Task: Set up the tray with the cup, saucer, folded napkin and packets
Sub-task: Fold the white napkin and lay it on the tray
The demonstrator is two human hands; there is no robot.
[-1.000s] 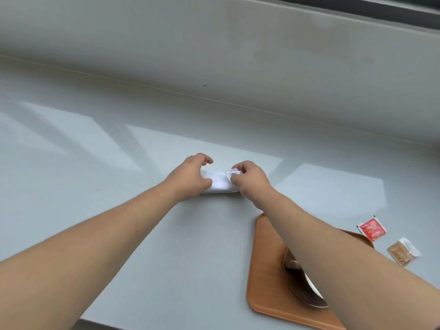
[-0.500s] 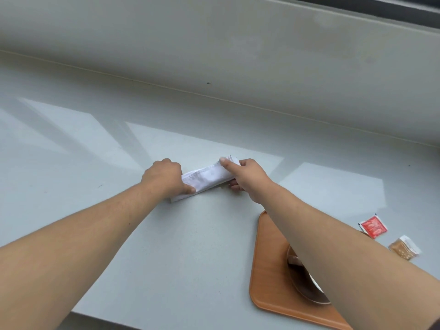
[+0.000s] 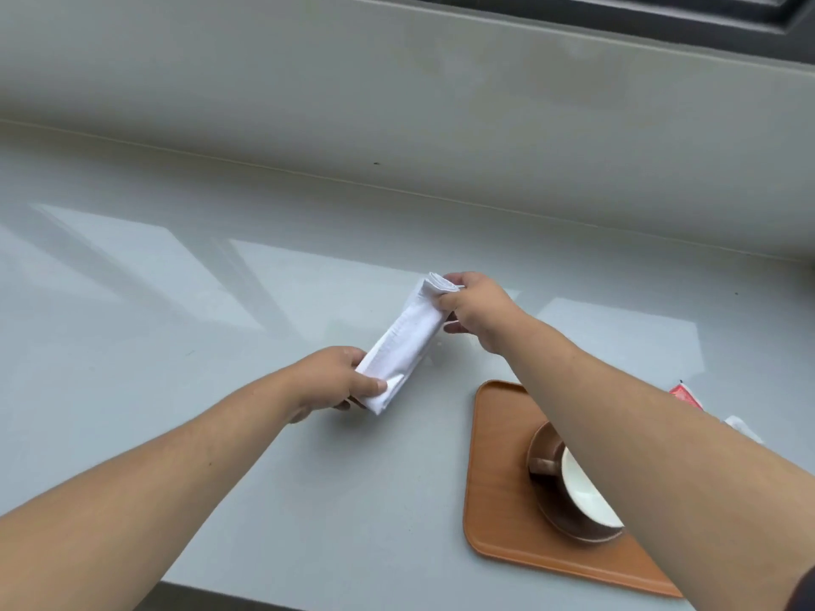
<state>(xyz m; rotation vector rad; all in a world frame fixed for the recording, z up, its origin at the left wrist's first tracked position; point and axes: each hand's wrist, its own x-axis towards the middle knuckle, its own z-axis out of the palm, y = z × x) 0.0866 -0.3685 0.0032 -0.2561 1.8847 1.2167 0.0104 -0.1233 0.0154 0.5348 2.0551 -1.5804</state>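
A white napkin (image 3: 405, 341), folded into a long narrow strip, is held just above the grey counter. My left hand (image 3: 335, 381) grips its near end and my right hand (image 3: 476, 310) pinches its far end. To the right lies an orange-brown tray (image 3: 494, 469). On it stands a brown saucer (image 3: 551, 513) with a brown cup (image 3: 582, 487), white inside, its handle pointing left. My right forearm hides much of the tray, the saucer and the cup. Right of the tray, a red packet (image 3: 686, 396) and a pale packet (image 3: 743, 427) peek out past the arm.
The grey counter (image 3: 176, 346) runs left to right, with its front edge near the bottom of the view. A pale upstand wall (image 3: 397, 103) rises behind it, under a dark window frame (image 3: 661, 15).
The napkin has been lifted off the counter and turned. My left hand pulled its end toward me and my right hand moved its end further away, so the strip now runs diagonally.
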